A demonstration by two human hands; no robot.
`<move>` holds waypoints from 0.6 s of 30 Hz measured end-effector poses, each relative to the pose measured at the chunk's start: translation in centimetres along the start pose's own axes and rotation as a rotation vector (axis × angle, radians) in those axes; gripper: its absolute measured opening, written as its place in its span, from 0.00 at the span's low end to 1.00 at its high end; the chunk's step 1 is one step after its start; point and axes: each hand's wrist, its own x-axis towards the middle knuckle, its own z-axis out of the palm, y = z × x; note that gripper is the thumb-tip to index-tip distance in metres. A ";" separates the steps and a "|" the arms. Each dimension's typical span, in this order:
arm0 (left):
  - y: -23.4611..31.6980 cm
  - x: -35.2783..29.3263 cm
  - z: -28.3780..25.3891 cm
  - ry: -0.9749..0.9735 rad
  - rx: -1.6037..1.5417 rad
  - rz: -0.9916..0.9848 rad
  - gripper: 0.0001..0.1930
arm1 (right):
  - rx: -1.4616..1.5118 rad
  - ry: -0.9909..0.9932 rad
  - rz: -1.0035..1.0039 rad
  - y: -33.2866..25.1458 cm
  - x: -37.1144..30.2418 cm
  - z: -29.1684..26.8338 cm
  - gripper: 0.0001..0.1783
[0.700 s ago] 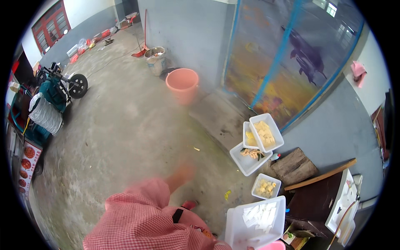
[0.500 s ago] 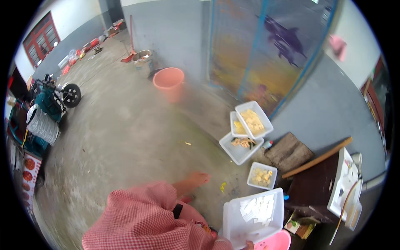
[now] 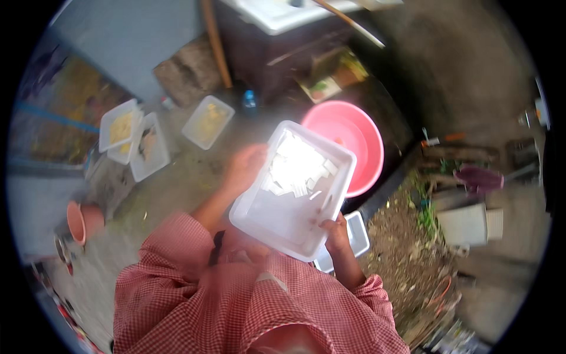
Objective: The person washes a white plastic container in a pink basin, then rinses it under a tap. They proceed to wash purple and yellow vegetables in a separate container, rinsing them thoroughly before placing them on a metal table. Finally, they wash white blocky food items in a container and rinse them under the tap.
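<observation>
A white plastic tray (image 3: 271,221) is held up, tilted, in front of my body. Flat white pieces (image 3: 298,168) lie in its far part, too bright to make out their kind. My right hand (image 3: 337,234) grips the tray's right rim near its lower corner. At the left rim is my left hand (image 3: 243,170), its fingers smeared by motion, so its hold cannot be made out. Behind the tray's upper right side stands a pink basin (image 3: 370,147), partly covered by it. Another white container (image 3: 357,233) shows partly beyond my right hand.
On the floor to the left stand a container of yellowish pieces (image 3: 207,122) and several stacked white containers (image 3: 154,154). An orange bucket (image 3: 85,222) is farther left. A dark cabinet with a white sink (image 3: 277,20) stands ahead. Soil with plants (image 3: 407,236) lies at right.
My view has swung to the right. The tray has come up from beside the pink basin to in front of me. My left hand has moved from open air to the tray's left rim.
</observation>
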 end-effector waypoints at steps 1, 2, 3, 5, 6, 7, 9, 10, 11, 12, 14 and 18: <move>0.8 1.6 3.8 -0.138 0.109 0.090 0.13 | 0.029 0.063 0.012 -0.5 -0.5 -2.0 0.29; 2.4 3.0 6.4 -0.248 0.234 0.199 0.15 | 0.061 0.088 0.018 -0.8 -0.5 -3.0 0.29; 3.4 4.3 9.3 -0.356 0.351 0.315 0.16 | 0.092 0.116 0.022 -1.2 -0.5 -4.0 0.29; 2.7 6.5 15.5 -0.523 0.559 0.362 0.19 | 0.137 0.158 0.020 -2.6 -0.5 -6.0 0.29; 2.1 7.6 18.3 -0.603 0.663 0.392 0.21 | 0.159 0.178 0.018 -3.2 -0.4 -6.9 0.29; 1.5 8.4 21.7 -0.685 0.697 0.379 0.22 | 0.167 0.244 0.024 -3.7 -0.8 -8.4 0.29; 0.2 10.4 26.6 -0.825 0.797 0.362 0.24 | 0.195 0.342 0.034 -4.3 -0.3 -10.0 0.29; -0.8 10.7 29.2 -0.835 0.802 0.401 0.25 | 0.237 0.389 0.059 -5.0 -0.1 -10.8 0.29; -1.7 11.1 31.4 -0.842 0.817 0.437 0.25 | 0.287 0.425 0.086 -6.0 0.3 -11.1 0.29; -2.7 11.6 33.2 -0.845 0.833 0.472 0.26 | 0.338 0.457 0.113 -6.7 0.9 -11.6 0.29; -4.2 12.8 35.9 -0.912 0.782 0.481 0.27 | 0.411 0.514 0.104 -7.2 2.6 -12.5 0.29; -6.6 15.0 40.2 -1.020 0.758 0.532 0.27 | 0.524 0.596 0.141 -8.2 5.6 -14.0 0.29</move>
